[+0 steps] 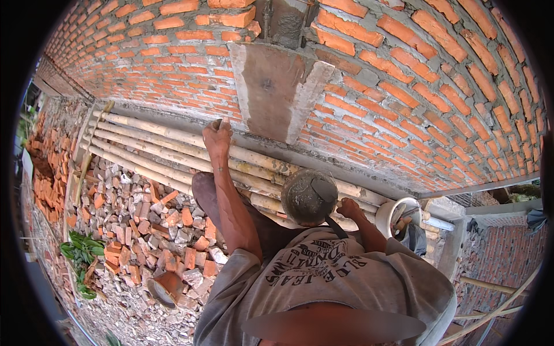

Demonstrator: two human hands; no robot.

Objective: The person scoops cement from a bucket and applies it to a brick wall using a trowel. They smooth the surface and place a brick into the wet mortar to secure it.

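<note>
My left hand [218, 138] is raised at the wall side of the bamboo poles, in front of the brick wall [173, 69]. Its fingers are closed, with a small grey bit showing by the thumb that I cannot make out. Closed too is my right hand [350, 210], just right of a round, mortar-smeared bucket [301, 206] at my lap. A dark rounded shape lies over that bucket's top, pointing toward this hand; whatever the fingers hold is hidden. Ahead, a flat board with a wet, brown mortar-stained face [268, 86] stands against the wall, below a grey concrete column [287, 26].
Long bamboo poles [156, 137] run side by side along the wall's foot. A white bucket [398, 210] stands at right, with dark plastic beside it. Broken bricks and rubble [150, 230], a tilted brown bucket [165, 288] and a green plant [81, 248] lie to the left.
</note>
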